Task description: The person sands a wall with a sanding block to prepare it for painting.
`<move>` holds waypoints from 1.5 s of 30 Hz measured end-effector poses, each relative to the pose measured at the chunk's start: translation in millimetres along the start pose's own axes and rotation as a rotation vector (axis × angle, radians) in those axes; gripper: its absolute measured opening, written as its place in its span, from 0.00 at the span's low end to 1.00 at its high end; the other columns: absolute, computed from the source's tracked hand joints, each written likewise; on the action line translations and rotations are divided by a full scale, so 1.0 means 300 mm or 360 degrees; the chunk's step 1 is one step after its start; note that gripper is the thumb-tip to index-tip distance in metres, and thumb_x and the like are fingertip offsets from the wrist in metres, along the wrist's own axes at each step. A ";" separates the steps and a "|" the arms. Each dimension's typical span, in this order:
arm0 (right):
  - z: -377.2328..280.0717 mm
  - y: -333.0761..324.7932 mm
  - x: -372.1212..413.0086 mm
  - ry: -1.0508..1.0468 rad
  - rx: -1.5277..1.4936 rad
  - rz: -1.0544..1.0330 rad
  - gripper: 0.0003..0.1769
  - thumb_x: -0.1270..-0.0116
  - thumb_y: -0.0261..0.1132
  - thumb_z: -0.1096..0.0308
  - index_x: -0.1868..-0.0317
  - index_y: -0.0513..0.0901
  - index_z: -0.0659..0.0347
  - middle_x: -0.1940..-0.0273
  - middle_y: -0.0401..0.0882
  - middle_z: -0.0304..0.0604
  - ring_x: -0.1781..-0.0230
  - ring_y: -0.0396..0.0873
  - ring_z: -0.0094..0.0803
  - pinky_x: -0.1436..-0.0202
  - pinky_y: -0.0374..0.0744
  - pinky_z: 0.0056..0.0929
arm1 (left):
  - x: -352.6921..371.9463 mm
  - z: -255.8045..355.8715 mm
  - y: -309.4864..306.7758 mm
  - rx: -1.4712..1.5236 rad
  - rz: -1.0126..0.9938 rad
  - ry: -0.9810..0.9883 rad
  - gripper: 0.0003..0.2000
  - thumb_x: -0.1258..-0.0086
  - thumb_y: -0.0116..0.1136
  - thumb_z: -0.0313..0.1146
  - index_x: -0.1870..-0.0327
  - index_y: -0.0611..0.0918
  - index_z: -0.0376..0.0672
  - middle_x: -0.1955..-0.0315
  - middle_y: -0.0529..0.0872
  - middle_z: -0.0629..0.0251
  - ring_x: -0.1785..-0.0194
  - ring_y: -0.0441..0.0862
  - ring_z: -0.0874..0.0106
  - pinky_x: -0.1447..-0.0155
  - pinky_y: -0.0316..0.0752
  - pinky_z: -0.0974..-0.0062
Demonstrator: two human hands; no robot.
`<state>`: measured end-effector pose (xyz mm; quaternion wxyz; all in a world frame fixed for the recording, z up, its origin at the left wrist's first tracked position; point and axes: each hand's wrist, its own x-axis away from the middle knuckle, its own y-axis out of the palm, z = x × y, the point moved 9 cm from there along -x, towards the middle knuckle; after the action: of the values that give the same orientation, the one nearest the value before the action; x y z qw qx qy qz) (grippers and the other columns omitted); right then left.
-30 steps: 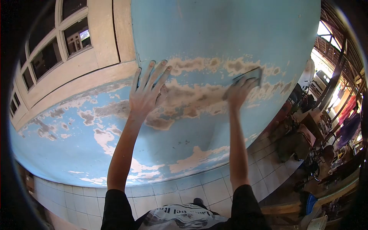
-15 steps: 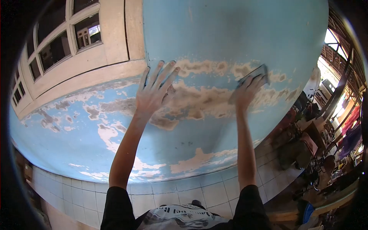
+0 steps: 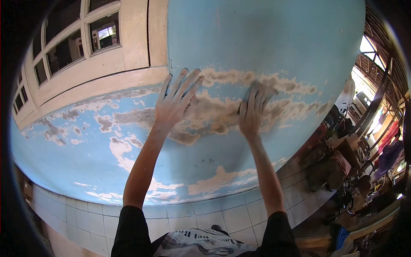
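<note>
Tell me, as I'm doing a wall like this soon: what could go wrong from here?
The pad under the right hand could slip, scraping that bare hand on the patches. Rubbing near the ragged edges of the blue paint might lift more of it. The left hand spreads close to the frame and might knock it if it slides.

Wall (image 3: pixel 265 38), central. About the view's centre: window (image 3: pixel 70 51) at 10 o'clock; left hand (image 3: pixel 171 107) on the wall, also 10 o'clock, nearer in; right hand (image 3: pixel 253 110) at 2 o'clock, pad (image 3: pixel 269 91) between it and wall; tiled floor (image 3: pixel 237 217) at 6 o'clock.
</note>
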<state>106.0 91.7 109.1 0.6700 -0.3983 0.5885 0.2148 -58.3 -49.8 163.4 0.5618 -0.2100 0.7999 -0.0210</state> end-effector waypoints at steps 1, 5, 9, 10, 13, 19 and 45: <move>-0.015 -0.034 -0.083 -0.0065 0.0068 0.0091 0.29 0.27 0.42 0.62 0.30 0.55 0.70 0.28 0.48 0.60 0.26 0.43 0.57 0.27 0.41 0.57 | -0.001 0.002 -0.003 0.0007 0.0012 -0.0003 0.24 0.35 0.47 0.38 0.35 0.71 0.59 0.34 0.68 0.76 0.33 0.67 0.71 0.32 0.64 0.59; -0.064 -0.115 -0.372 0.0012 -0.0012 0.0279 0.29 0.26 0.42 0.61 0.30 0.57 0.66 0.29 0.51 0.60 0.27 0.46 0.57 0.28 0.44 0.57 | 0.000 0.000 -0.006 0.0053 0.0052 -0.0012 0.24 0.36 0.48 0.37 0.35 0.71 0.59 0.33 0.68 0.76 0.32 0.66 0.71 0.32 0.64 0.60; -0.142 -0.066 -0.258 0.0005 -0.0043 0.0320 0.26 0.28 0.44 0.62 0.32 0.63 0.63 0.31 0.57 0.58 0.28 0.49 0.56 0.29 0.45 0.60 | -0.003 -0.003 0.002 -0.0004 0.0030 -0.0001 0.25 0.37 0.51 0.40 0.35 0.70 0.59 0.33 0.67 0.77 0.32 0.66 0.72 0.32 0.63 0.61; -0.154 -0.044 -0.178 0.0003 -0.0050 0.0311 0.26 0.28 0.44 0.62 0.32 0.63 0.63 0.31 0.57 0.58 0.28 0.49 0.56 0.29 0.45 0.60 | -0.007 -0.001 -0.007 0.0091 0.0033 -0.0001 0.25 0.36 0.50 0.37 0.35 0.71 0.58 0.34 0.68 0.74 0.32 0.66 0.69 0.32 0.63 0.58; -0.219 0.030 -0.051 -0.0148 -0.0137 0.0041 0.25 0.27 0.43 0.62 0.33 0.65 0.62 0.30 0.57 0.56 0.28 0.49 0.56 0.29 0.46 0.60 | 0.014 -0.009 -0.014 0.0258 0.0033 0.0032 0.24 0.36 0.49 0.34 0.35 0.71 0.56 0.34 0.69 0.71 0.33 0.67 0.66 0.32 0.62 0.56; -0.221 -0.101 -0.318 -0.0287 -0.0308 0.0297 0.24 0.27 0.46 0.62 0.34 0.67 0.62 0.33 0.63 0.55 0.31 0.59 0.55 0.31 0.56 0.57 | 0.132 -0.140 -0.092 0.0291 0.0119 0.0080 0.24 0.36 0.52 0.36 0.36 0.72 0.51 0.35 0.70 0.70 0.33 0.68 0.66 0.31 0.61 0.54; -0.271 -0.131 -0.455 -0.0643 -0.0024 0.0243 0.37 0.39 0.66 0.60 0.34 0.63 0.69 0.33 0.62 0.57 0.31 0.58 0.53 0.32 0.65 0.45 | 0.279 -0.492 -0.175 0.0071 0.0162 -0.0353 0.21 0.30 0.39 0.41 0.37 0.74 0.51 0.35 0.70 0.64 0.31 0.64 0.60 0.30 0.53 0.52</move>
<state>56.1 29.3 252.1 0.7530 -0.3065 0.4692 0.3449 -199.2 -157.4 157.4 0.6518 -0.1577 0.7417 0.0131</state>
